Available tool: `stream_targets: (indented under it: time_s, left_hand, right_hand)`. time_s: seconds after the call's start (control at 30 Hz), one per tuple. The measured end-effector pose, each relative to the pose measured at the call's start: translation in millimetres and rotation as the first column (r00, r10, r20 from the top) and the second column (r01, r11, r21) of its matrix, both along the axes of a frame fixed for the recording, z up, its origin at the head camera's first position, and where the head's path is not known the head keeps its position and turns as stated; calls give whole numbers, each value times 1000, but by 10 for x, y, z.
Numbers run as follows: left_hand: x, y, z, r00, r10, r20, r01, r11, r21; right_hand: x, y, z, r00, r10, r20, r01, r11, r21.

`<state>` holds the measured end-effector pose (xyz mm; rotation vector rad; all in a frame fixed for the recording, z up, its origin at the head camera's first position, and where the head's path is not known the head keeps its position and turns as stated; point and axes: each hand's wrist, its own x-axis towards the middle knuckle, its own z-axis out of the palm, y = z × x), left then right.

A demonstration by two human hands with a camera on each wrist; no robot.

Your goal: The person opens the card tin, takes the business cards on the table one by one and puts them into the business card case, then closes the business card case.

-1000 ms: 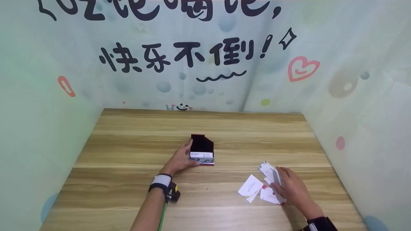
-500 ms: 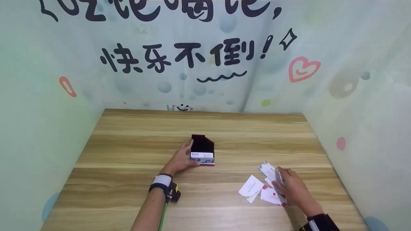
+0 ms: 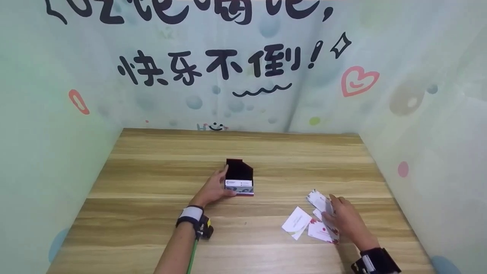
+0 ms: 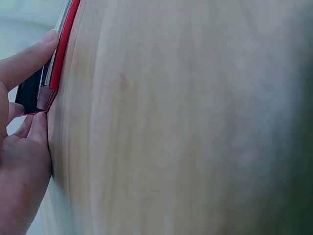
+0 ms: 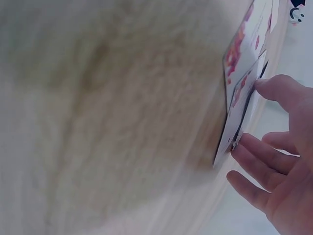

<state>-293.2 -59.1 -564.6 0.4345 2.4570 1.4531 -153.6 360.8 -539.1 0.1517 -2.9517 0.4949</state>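
Note:
A red-edged business card holder (image 3: 239, 173) stands with its black flap up at the table's centre. Printed cards (image 3: 239, 183) show in its front pocket. My left hand (image 3: 213, 188) grips its left side, thumb along the front edge; the left wrist view shows that thumb (image 4: 41, 49) pressed on the holder's front. On the right lie several white business cards, some with red flower print (image 3: 322, 231), others with blue corners (image 3: 319, 199). My right hand (image 3: 347, 219) pinches a card (image 5: 239, 112) there, thumb at one edge and a finger at the other.
Two overlapping white cards (image 3: 296, 222) lie just left of the right-hand pile. The wooden table (image 3: 159, 156) is enclosed by printed curtain-like walls (image 3: 171, 106) at the back and both sides. A wrist camera (image 3: 206, 227) sits beneath my left wrist.
My right hand has shifted slightly over the cards, its fingers lifting a little and uncovering more of the flowered card. My left hand and the card holder stay in place.

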Motion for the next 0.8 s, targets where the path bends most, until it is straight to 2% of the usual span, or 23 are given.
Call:
stream_targets:
  time_s: [0.27, 0.5, 0.6, 0.8]
  left_hand:
    - [19, -15, -5, 999, -24, -30, 25, 999, 29]
    - [21, -27, 6, 999, -18, -31, 17, 1000, -17]
    - [22, -26, 26, 1000, -12, -19, 11, 999, -34]
    - [22, -19, 33, 1000, -10, -26, 9, 1000, -15]
  right_hand:
    - [-20, 3, -19, 999, -35, 36, 36, 998, -42]
    - [-25, -9, 4, 990, -69, 125, 81, 993, -91]
    - [-40, -19, 23, 993, -65, 101, 75, 993, -94]
    - [-107, -90, 71, 1000, -27, -16, 25, 997, -78]
